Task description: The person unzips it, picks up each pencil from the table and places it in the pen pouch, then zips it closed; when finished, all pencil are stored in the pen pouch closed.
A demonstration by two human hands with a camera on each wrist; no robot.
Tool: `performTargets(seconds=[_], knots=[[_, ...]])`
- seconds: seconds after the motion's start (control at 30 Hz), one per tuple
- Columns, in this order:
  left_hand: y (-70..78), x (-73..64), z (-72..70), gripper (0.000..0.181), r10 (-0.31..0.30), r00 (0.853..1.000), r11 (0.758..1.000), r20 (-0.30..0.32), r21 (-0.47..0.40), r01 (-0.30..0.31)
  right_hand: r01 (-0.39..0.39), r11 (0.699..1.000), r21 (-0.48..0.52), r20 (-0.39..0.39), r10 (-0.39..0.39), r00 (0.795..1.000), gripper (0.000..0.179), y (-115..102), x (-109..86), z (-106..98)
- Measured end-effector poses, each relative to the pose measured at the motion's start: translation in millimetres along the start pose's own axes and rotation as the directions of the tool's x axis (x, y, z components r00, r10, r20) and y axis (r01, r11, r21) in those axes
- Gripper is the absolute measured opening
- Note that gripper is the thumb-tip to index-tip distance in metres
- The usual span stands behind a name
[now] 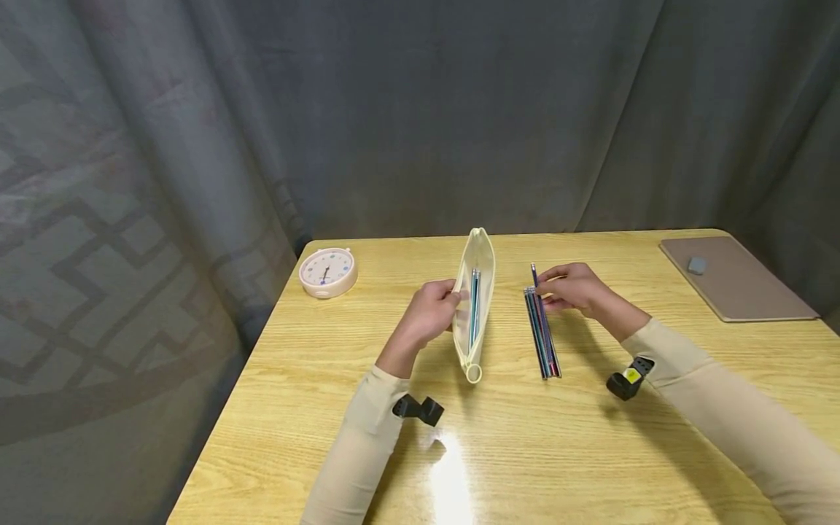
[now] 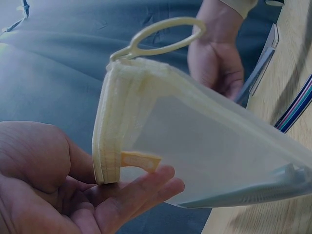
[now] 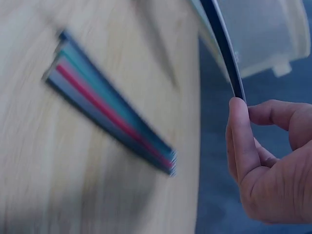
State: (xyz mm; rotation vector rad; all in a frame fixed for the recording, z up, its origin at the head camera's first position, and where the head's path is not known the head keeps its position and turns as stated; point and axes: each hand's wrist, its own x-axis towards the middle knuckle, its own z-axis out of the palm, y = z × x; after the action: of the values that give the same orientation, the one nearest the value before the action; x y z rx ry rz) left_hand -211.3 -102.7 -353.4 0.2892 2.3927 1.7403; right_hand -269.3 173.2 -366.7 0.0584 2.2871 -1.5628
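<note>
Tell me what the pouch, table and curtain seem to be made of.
Pouch: probably thin plastic, matte and translucent; the pencils inside show dimly through its wall.
Table: wood or a wood-look laminate; grain runs across it, and a bright glare suggests a smooth, fairly glossy coat.
Curtain: most likely fabric with a dull finish; it hangs in soft folds.

Cream sleeves (image 1: 363, 453), black wrist cameras (image 1: 620, 386); yellow patch (image 1: 632, 375)

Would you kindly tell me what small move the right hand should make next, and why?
Probably carry the held pencil leftward to the pouch: the right hand pinches it apart from the bundled pencils, while the left hand holds the pouch with its mouth open and other pencils already inside.
</note>
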Motion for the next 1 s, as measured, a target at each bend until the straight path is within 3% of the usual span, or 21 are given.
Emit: performTargets(seconds=[0.4, 1.0], knots=[[-1.6, 1.0, -0.7, 0.035, -0.011, 1.0, 1.0, 0.006, -0.009, 0.011, 0.053, 0.99, 0.129, 0.042, -0.059, 0.997, 0.051, -33, -21.8, 23], [0.0, 0.8, -2.0, 0.034, -0.009, 1.0, 1.0, 0.015, -0.022, 0.009, 0.172, 0.948, 0.267, -0.02, -0.173, 0.985, 0.041, -70, -41.5, 55]])
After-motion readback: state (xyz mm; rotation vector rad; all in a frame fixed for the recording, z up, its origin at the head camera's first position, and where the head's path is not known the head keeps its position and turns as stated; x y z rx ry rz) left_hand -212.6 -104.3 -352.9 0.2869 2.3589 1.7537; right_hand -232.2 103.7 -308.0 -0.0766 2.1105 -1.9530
